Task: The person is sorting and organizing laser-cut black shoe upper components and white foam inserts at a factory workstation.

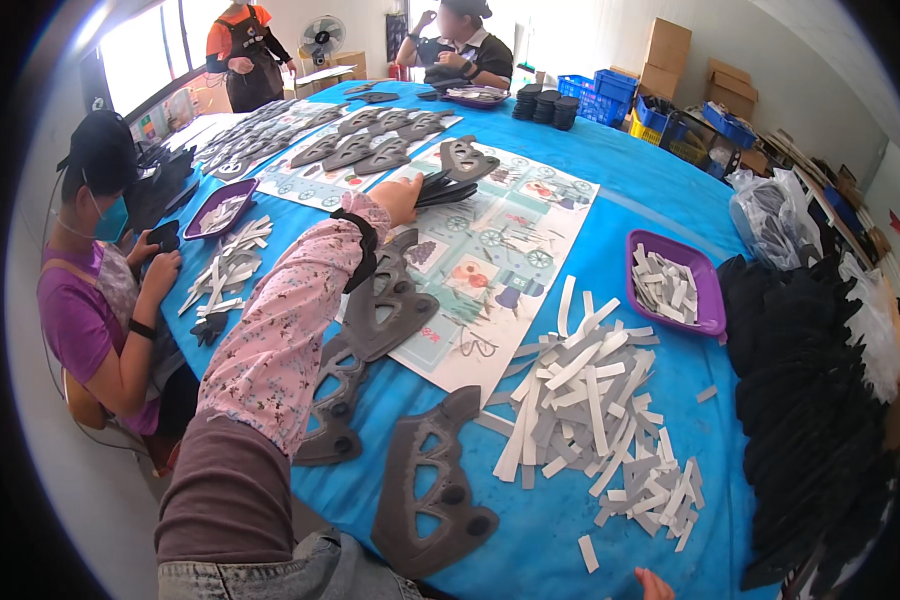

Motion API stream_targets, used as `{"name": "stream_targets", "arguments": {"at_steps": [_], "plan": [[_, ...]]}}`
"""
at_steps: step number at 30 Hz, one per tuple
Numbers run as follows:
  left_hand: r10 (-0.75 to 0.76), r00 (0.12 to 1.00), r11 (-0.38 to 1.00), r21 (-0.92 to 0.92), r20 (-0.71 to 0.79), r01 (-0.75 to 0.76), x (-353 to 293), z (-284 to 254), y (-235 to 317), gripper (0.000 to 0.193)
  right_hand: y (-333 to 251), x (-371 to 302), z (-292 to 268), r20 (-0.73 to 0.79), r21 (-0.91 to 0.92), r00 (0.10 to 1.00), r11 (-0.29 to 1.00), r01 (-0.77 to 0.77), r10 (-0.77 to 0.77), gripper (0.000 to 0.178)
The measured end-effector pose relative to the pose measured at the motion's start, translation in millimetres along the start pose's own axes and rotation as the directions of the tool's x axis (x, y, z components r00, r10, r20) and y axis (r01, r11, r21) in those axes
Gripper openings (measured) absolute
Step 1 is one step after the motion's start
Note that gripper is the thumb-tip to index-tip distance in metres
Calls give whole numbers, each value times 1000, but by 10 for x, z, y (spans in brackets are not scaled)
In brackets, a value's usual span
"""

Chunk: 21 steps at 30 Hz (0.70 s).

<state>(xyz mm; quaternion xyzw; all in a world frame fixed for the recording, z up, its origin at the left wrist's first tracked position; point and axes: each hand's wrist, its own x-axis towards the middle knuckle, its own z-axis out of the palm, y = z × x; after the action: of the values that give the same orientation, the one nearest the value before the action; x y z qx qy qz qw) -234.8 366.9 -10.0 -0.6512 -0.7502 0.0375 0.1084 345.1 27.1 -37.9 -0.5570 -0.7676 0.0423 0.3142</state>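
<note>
The left hand [402, 198] reaches far across the tabletop [620, 170], fingers closed around a thin stack of dark flat pieces [448, 188] held just above the printed paper sheet [510, 240]. The stack fans out to the right of the fingers, and the thumb side is turned away, so the exact grip is hard to make out. The right hand [652, 584] shows only as fingertips at the near edge of the picture; whether it is open or closed cannot be told.

Near the left forearm, grey cut-out shapes [380, 310] lie overlapping, partly hidden beneath the pink floral sleeve [290, 330]. Another grey cut-out [432, 490] lies at the near edge. To the right sits a heap of white paper strips [590, 410], and beyond it a purple tray [708, 290] holding more strips. A pile of black pieces [810, 400] fills the right edge. Bare blue cloth lies open on the far right side.
</note>
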Motion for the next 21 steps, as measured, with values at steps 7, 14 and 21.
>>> {"name": "stream_targets", "arguments": {"at_steps": [7, 14, 21], "plan": [[-123, 971, 989, -101, -207, 104, 61, 91, -154, 44, -21, 14, -37, 20, -13, 1000, 1000, 6, -6, 49], [-263, 868, 910, -407, -422, 78, -347, -597, -393, 39, -2, 5, -8, -34, -32, 997, 997, 67, -68, 50], [-86, 907, 400, -848, -412, -347, -1397, -1372, 173, 51, -27, -13, 14, -150, -11, 976, 987, 159, -158, 47]]}}
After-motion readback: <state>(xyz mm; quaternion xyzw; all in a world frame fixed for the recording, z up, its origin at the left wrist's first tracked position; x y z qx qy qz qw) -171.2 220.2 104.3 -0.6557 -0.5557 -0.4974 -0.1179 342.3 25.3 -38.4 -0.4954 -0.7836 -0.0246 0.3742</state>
